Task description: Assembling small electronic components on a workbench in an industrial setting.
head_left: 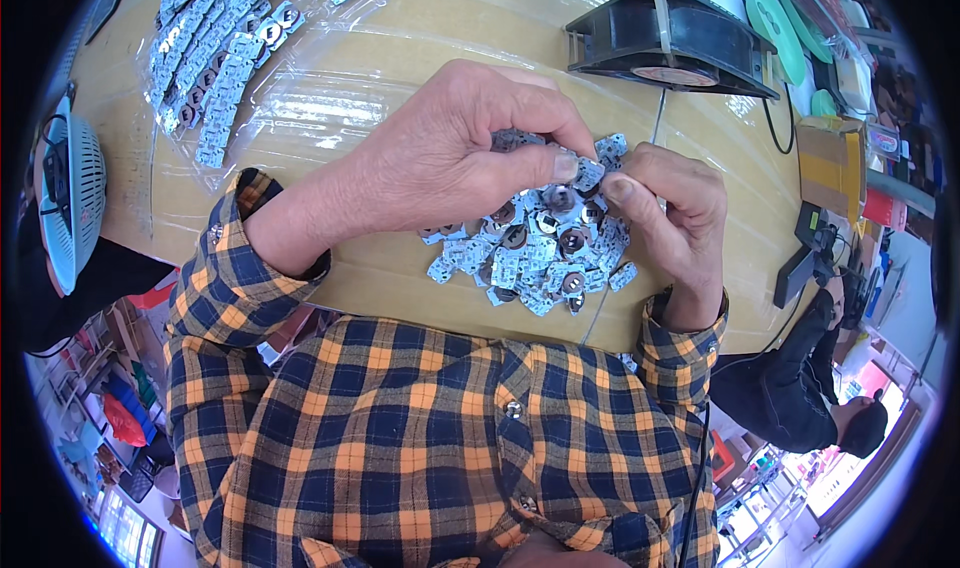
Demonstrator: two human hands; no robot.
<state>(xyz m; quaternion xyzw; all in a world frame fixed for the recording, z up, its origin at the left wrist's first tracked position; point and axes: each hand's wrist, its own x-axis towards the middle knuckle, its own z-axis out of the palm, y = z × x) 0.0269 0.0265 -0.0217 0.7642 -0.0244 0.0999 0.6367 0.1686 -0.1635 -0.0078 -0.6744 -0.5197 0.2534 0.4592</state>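
A plaid shirt (440, 438) fills the foreground. Above the pile of small parts (540, 253), the left hand (450, 158) and right hand (670, 218) each pinch what seems one small plate (588, 173) between them.

A single head-worn fisheye view looks steeply down from above the person's chest onto the wooden table (400, 38), close enough that the plaid shirt fills the lower half. It faces away from the body toward the table's far edge, where a black fan (670, 38) sits; straight edges bend near the rim.
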